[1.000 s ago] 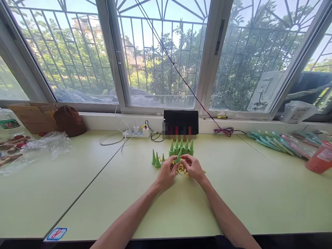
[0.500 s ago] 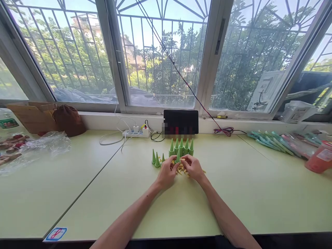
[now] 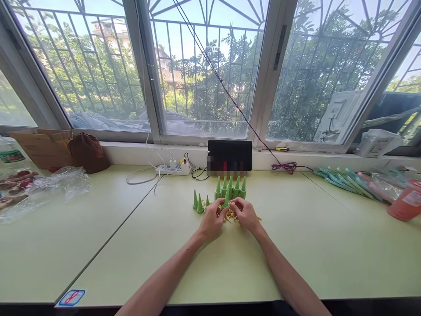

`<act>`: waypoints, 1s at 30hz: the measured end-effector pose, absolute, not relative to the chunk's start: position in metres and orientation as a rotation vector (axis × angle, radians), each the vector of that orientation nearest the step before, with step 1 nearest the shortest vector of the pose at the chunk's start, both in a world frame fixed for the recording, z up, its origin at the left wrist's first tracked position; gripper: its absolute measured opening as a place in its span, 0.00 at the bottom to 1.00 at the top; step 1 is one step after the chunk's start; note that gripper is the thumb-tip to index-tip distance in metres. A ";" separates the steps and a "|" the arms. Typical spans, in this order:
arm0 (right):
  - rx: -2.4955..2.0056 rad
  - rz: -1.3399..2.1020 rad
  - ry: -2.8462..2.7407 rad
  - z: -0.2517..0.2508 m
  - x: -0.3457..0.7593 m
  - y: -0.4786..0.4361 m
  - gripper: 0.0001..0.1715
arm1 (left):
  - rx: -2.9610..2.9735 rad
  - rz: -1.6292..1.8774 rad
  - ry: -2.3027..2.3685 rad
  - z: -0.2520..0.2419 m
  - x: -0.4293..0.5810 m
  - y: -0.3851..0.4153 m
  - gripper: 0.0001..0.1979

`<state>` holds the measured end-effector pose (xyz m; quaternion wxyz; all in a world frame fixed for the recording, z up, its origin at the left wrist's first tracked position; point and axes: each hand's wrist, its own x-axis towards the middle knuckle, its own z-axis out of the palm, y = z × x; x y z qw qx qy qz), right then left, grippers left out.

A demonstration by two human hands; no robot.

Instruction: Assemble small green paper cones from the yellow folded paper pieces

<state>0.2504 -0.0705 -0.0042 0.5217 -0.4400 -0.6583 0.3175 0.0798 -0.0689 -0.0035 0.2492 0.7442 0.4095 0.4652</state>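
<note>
My left hand is closed around the lower part of a green cone whose pointed tip stands up. Close beside it on the right, my right hand pinches a small yellow piece near the cone's side. Many small yellow pieces lie scattered on the table under and between my hands. Behind my hands stands a row of green cones on cylindrical bases. To the left are several smaller green cones, partly hidden by my left hand.
A black tablet leans at the back against the sill. Left of it lies a power strip with cables. A brown drawstring bag and cardboard box stand far left. At right are plastic-wrapped strips and a red container.
Hardly anything differs. Both hands keep their places at the green cone, and the whole view has shifted very slightly.
</note>
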 end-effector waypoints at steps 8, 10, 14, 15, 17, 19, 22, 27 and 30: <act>-1.060 0.754 -1.578 -0.006 0.251 -0.071 0.21 | 2.032 1.274 1.135 -0.003 0.081 -0.070 0.16; -1.063 0.756 -1.576 -0.006 0.251 -0.071 0.21 | 2.033 1.275 1.146 -0.003 0.081 -0.070 0.15; -1.063 0.762 -1.579 -0.006 0.251 -0.070 0.20 | 2.040 1.264 1.151 -0.005 0.080 -0.069 0.15; -1.060 0.765 -1.578 -0.006 0.251 -0.070 0.20 | 2.043 1.265 1.152 -0.005 0.080 -0.069 0.15; -1.055 0.766 -1.576 -0.006 0.250 -0.071 0.20 | 2.051 1.267 1.156 -0.006 0.080 -0.068 0.15; -1.054 0.769 -1.575 -0.005 0.250 -0.071 0.20 | 2.056 1.266 1.158 -0.006 0.080 -0.068 0.15; -1.055 0.775 -1.573 -0.005 0.250 -0.071 0.20 | 2.061 1.263 1.161 -0.006 0.080 -0.068 0.15; -1.043 0.798 -1.562 -0.006 0.249 -0.071 0.20 | 2.074 1.267 1.162 -0.006 0.080 -0.068 0.16; -1.045 0.790 -1.559 -0.005 0.249 -0.071 0.20 | 2.071 1.273 1.161 -0.006 0.080 -0.069 0.16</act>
